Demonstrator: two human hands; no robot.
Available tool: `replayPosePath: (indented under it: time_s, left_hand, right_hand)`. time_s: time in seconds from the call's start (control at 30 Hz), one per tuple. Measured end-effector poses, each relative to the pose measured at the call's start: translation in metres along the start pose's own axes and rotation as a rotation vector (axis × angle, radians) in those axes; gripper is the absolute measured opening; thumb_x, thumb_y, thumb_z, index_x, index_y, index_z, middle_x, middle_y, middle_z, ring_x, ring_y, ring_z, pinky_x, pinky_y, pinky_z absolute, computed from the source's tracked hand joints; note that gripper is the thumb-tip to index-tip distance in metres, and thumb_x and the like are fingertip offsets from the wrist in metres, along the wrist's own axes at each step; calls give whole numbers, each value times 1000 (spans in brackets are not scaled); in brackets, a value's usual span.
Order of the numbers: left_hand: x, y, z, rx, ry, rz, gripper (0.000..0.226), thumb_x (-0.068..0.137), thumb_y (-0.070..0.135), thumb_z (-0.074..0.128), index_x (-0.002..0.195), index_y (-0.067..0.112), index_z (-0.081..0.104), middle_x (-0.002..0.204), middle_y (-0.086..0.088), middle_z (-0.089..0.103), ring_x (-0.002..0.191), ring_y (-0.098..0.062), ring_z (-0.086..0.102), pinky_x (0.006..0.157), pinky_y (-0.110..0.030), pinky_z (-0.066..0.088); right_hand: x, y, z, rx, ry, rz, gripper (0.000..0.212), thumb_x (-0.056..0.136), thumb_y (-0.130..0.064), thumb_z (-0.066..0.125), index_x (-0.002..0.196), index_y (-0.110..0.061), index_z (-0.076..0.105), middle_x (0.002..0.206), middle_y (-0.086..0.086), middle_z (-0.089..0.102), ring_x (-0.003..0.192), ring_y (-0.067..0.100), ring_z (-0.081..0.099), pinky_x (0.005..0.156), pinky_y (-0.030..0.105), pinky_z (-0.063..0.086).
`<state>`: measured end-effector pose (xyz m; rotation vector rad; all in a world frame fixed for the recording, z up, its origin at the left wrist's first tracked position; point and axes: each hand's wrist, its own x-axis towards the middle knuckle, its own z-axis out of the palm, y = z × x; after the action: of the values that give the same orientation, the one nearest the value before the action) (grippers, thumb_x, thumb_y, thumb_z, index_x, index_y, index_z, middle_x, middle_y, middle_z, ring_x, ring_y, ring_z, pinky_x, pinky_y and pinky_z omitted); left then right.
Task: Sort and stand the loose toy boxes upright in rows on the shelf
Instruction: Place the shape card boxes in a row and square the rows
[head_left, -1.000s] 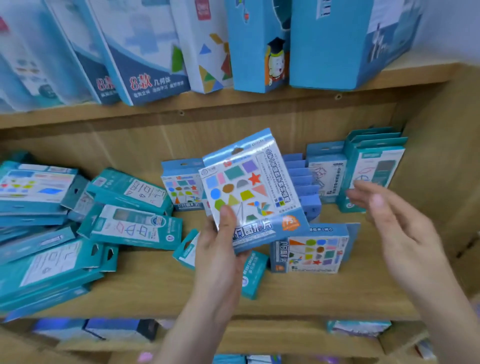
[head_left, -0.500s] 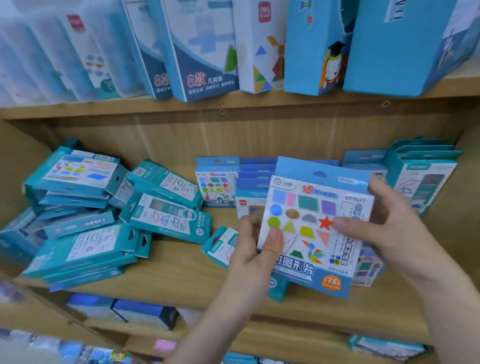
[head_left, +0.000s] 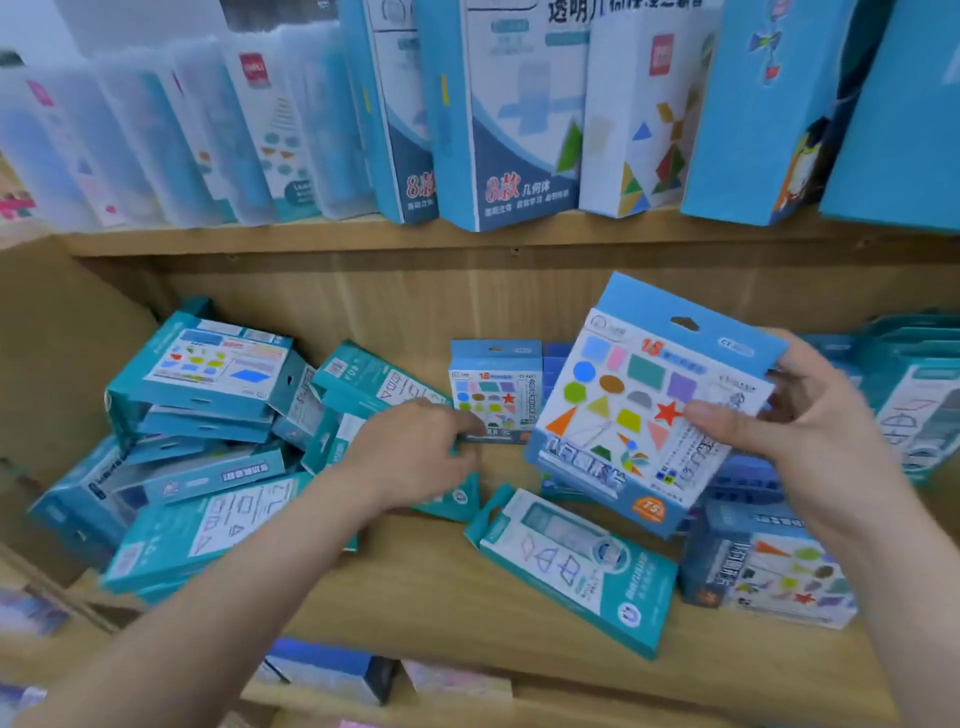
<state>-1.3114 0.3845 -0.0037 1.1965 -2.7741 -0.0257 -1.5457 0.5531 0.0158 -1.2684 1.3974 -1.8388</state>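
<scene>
Lying flat near the wooden shelf (head_left: 415, 597) front: a teal box (head_left: 571, 571), glossy thin card with a hang tab, not yet stood. Right hand (head_left: 810, 441) pinches the shapes box (head_left: 639, 405) by its right edge, thumb on the printed face, upright above the board, probably bound for the standing row (head_left: 493, 384) behind. Left hand (head_left: 415, 452), fingers curled, is at that row's foot; grip on anything cannot be told. Teal heap (head_left: 208, 415) slumps at left.
</scene>
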Motion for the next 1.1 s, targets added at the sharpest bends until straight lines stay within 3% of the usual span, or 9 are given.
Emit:
replayPosePath:
  time_s: [0.1, 0.17, 0.23, 0.3, 0.57, 0.8, 0.87, 0.97, 1.1]
  left_hand:
    - [40, -24, 24, 319, -218, 57, 44, 89, 54, 40, 129, 39, 50, 123, -3, 59, 121, -25, 48, 97, -41, 40]
    - [57, -32, 48, 464, -353, 150, 56, 89, 62, 30, 137, 35, 43, 142, 1, 46, 133, -25, 35, 108, -53, 24]
    - [66, -42, 62, 515, -445, 200, 66, 88, 70, 20, 143, 37, 34, 155, 7, 25, 143, -26, 16, 111, -64, 4]
    - [70, -52, 66, 498, -472, 220, 68, 87, 73, 19, 143, 38, 32, 156, 9, 20, 144, -27, 9, 109, -67, -4]
    - [73, -96, 53, 683, -565, 262, 75, 81, 79, 26, 140, 36, 42, 144, 3, 40, 141, -29, 18, 107, -65, -11]
    - [78, -107, 51, 622, -532, 298, 74, 80, 75, 37, 137, 29, 47, 146, 4, 41, 142, -25, 20, 110, -62, -11]
    - [79, -108, 52, 622, -528, 305, 76, 80, 75, 38, 135, 25, 50, 142, 3, 46, 140, -23, 24, 110, -61, -11]
    - [80, -110, 52, 619, -489, 318, 79, 78, 77, 38, 134, 22, 49, 136, 2, 51, 136, -23, 31, 112, -58, -8]
    - [80, -110, 47, 471, -339, 282, 73, 81, 72, 45, 126, 15, 49, 127, -3, 56, 127, -24, 42, 116, -51, 6]
  right_hand:
    - [24, -3, 38, -5, 28, -50, 46, 54, -18, 78, 96, -29, 63, 86, -15, 74, 81, 0, 66, 66, 18, 54]
    - [40, -2, 64, -35, 16, -68, 40, 57, -16, 76, 92, -31, 64, 87, -16, 73, 81, 1, 65, 69, 18, 54]
    - [54, 3, 82, -84, 11, -67, 39, 63, -11, 79, 93, -29, 63, 86, -15, 73, 80, 2, 65, 69, 18, 54]
    - [63, 11, 89, -142, 13, -39, 39, 67, -2, 79, 94, -24, 62, 84, -12, 73, 80, 5, 66, 69, 21, 54]
    - [75, 25, 121, -357, -57, -41, 40, 66, 1, 83, 94, -22, 67, 92, -4, 74, 92, 22, 67, 83, 35, 56]
    - [92, 58, 147, -629, -159, 75, 36, 62, -8, 81, 80, -29, 59, 85, -7, 70, 88, 15, 66, 79, 43, 54]
    - [95, 69, 151, -874, -162, 115, 36, 65, -17, 82, 89, -32, 59, 94, -7, 65, 102, 17, 59, 86, 36, 46]
    - [95, 79, 156, -1315, -151, 110, 57, 72, -39, 78, 123, -28, 55, 119, -4, 49, 121, 18, 33, 85, 34, 24]
    - [93, 81, 156, -1550, -77, -15, 66, 70, -45, 77, 126, -30, 46, 122, -2, 36, 119, 20, 27, 90, 39, 21]
